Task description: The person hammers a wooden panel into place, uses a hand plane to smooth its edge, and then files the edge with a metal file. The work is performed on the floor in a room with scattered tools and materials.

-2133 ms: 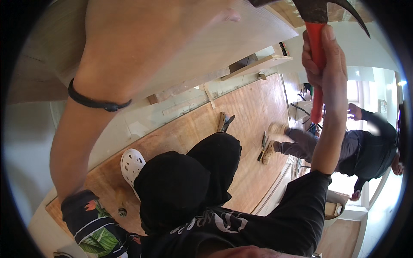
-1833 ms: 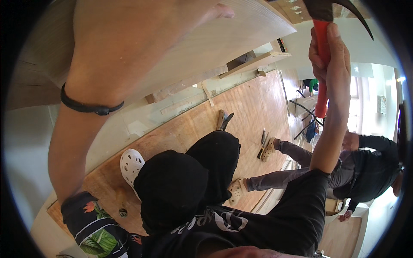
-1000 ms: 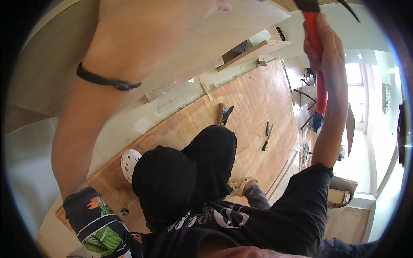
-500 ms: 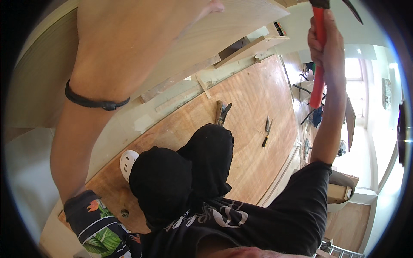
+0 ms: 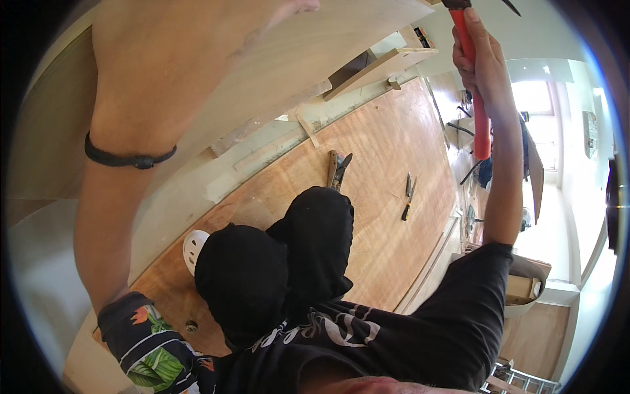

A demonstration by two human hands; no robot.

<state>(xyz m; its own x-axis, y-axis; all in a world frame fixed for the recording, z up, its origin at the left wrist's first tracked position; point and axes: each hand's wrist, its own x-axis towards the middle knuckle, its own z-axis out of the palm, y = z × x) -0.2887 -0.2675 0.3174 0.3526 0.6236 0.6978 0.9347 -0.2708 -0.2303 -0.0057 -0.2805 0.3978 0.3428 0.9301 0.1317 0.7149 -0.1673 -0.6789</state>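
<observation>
My right hand [image 5: 482, 62] is raised at the upper right, its fingers closed round the red handle [image 5: 482, 134] of a claw hammer. The hammer's dark head [image 5: 458, 3] is partly cut off by the top edge, with a curved claw pointing right. Across the upper left reaches my left hand [image 5: 197, 33], in front of a pale wood panel [image 5: 275, 72]. Only one fingertip of it shows at the top edge; the other fingers are out of sight, and whether they hold anything is hidden. A black band [image 5: 131, 159] circles that wrist.
Below me lies a plywood sheet [image 5: 374, 138] with a knife-like tool [image 5: 340, 172], a small black-and-yellow-handled tool [image 5: 407, 209] and a white perforated shoe [image 5: 194, 251] on it. Wood strips [image 5: 269, 117] and a board [image 5: 380, 71] run along the panel's foot. A ladder [image 5: 525, 379] is at lower right.
The hammer and my right hand have shifted slightly left and up in the picture. My left arm also appears a little further left.
</observation>
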